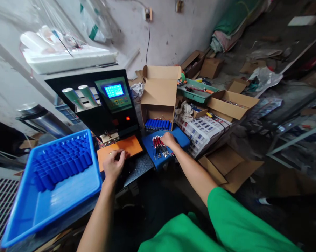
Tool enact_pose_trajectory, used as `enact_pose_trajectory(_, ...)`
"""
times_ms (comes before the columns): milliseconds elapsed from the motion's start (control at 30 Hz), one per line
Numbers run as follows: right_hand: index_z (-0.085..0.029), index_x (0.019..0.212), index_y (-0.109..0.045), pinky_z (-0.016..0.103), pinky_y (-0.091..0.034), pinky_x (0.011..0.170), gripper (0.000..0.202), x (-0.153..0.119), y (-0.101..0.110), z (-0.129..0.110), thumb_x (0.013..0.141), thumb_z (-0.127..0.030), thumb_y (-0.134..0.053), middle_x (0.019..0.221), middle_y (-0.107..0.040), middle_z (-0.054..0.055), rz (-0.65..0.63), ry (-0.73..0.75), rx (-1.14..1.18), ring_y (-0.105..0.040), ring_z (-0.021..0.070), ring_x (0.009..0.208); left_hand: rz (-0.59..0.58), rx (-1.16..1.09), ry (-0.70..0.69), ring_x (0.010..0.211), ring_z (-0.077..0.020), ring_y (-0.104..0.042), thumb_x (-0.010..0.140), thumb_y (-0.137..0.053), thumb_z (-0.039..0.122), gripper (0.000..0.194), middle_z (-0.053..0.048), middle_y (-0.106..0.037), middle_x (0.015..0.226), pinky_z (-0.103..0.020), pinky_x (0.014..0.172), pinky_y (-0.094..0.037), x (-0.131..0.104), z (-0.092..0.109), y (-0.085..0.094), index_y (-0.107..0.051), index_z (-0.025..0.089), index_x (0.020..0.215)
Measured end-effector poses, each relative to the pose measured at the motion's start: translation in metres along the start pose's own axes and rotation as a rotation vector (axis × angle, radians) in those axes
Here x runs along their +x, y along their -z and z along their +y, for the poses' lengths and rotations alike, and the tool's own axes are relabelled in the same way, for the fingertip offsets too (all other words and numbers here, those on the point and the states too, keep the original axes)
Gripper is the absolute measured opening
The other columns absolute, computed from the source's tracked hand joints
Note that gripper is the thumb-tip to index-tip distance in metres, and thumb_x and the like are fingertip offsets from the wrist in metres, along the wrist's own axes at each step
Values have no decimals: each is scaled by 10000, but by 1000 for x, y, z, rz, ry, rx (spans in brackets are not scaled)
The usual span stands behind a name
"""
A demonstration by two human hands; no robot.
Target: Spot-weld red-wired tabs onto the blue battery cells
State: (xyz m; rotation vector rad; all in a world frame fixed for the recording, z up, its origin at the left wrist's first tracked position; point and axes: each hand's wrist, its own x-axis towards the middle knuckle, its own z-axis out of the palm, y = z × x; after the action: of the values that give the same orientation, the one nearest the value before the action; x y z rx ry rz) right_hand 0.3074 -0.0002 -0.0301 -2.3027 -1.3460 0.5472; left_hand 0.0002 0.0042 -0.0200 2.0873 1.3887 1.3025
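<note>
My left hand is over the front edge of the orange board, its fingers curled in. Whatever may be inside that hand is hidden. To the right, my right hand has its fingers pinched at the upper end of a bundle of short red and black wires. The wires lie spread on a blue surface. Behind the orange board stands a black machine with a lit blue screen and small metal parts low on its front.
A blue tray at left holds rows of blue cylindrical cells. More blue cells sit in an open cardboard box. A white plastic crate, a green tray and an open carton are on the right.
</note>
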Motion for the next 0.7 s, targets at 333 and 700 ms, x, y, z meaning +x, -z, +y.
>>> enact_pose_trajectory(333, -222, 551, -391, 217, -247, 477, 409, 10, -5, 25, 789, -451, -631, 459, -327, -86, 2, 56, 726, -348, 86, 447, -12, 29, 8, 746, -196, -687, 855, -593, 466, 289, -47, -739, 822, -310, 719, -532, 1, 3, 1, -706, 201, 873)
enact_pose_trajectory(700, -193, 702, -525, 182, -219, 429, 400, 10, 32, 0, 742, -544, -714, 543, -361, -84, 133, 200, 1127, -336, 67, 477, -38, -7, 34, 760, -193, -679, 845, -590, 478, 313, -52, -740, 825, -301, 712, -526, 3, 5, 5, -714, 192, 852)
